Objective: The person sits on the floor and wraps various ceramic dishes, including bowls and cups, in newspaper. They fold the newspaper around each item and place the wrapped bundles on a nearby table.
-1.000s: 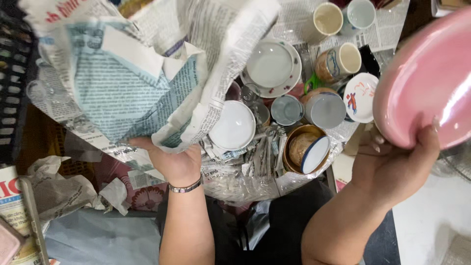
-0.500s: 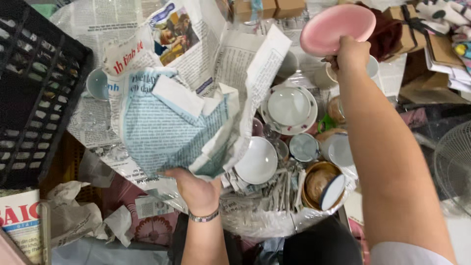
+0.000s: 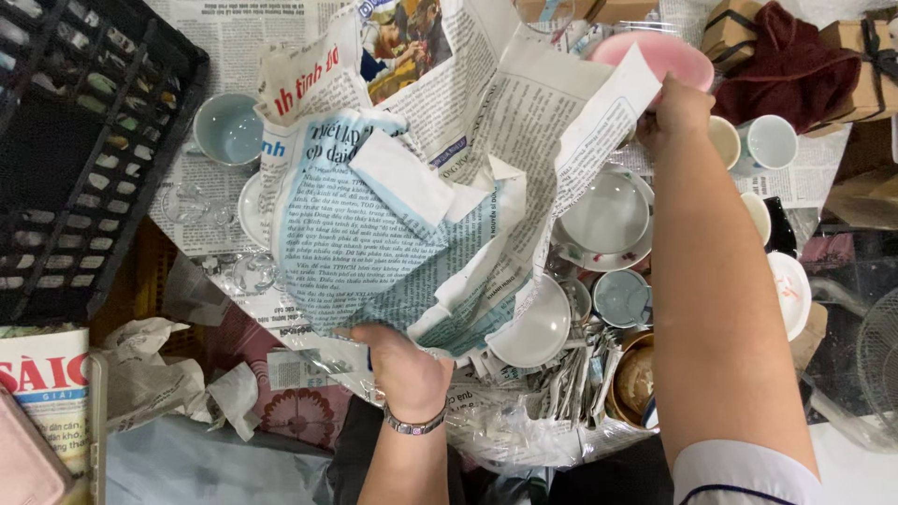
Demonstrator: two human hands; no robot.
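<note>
Gripping from below, my left hand [image 3: 404,367] holds a crumpled sheet of printed newspaper [image 3: 393,215], unwrapped and empty. My right hand [image 3: 675,112] pinches a round pink ceramic plate [image 3: 655,54] at the surface's far edge. Bowls and cups lie unwrapped; more paper bundles remain near me.

Newspaper sheets [image 3: 234,42] cover a cluttered work surface crowded with cups and bowls. A black plastic crate [image 3: 84,150] stands at the left, cardboard boxes [image 3: 856,70] at the upper right. A fan grille [image 3: 879,360] shows at the right edge.
</note>
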